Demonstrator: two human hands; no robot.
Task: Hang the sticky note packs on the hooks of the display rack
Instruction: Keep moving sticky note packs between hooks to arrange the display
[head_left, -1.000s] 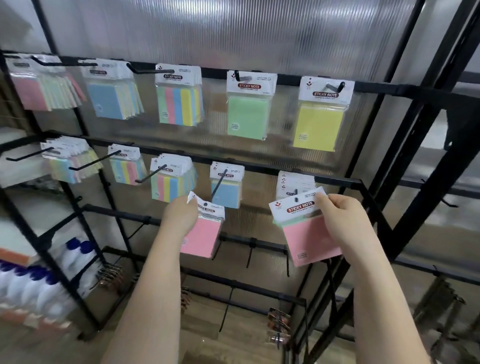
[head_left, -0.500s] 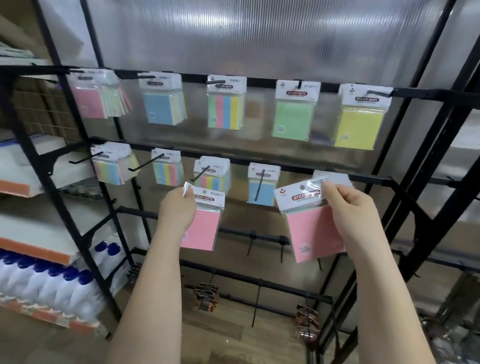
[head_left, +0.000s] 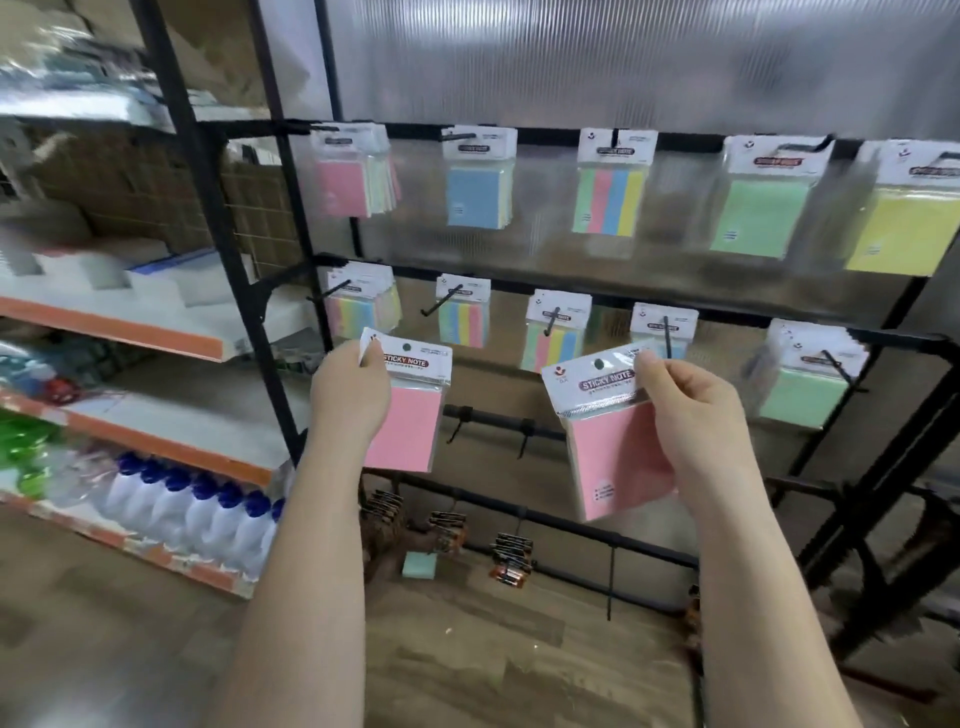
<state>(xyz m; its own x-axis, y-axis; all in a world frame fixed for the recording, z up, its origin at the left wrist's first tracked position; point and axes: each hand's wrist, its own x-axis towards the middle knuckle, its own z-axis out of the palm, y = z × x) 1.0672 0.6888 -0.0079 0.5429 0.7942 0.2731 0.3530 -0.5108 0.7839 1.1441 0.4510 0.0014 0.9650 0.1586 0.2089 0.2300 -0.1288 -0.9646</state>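
My left hand (head_left: 349, 396) pinches a pink sticky note pack (head_left: 410, 426) by the left edge of its white header card. My right hand (head_left: 693, 415) pinches a second pink sticky note pack (head_left: 613, 457) at the right side of its header, and this pack tilts to the left. Both packs hang in front of the black display rack (head_left: 613, 299), just below its middle bar. Hooks on the top and middle bars carry pink, blue, striped, green and yellow packs. Below, a third bar holds two bare hooks (head_left: 524, 436) between my hands.
A shelf unit (head_left: 156, 332) at the left holds white boxes and a row of blue-capped bottles (head_left: 197, 504). The rack's lowest bar carries dark hanging packs (head_left: 511, 556). One green pack (head_left: 421, 565) lies on the wooden floor. A black frame stands at the right.
The view has swung left and down, so the rack sits further right in frame. Both hands keep their packs and have moved slightly apart from the middle-bar hooks.
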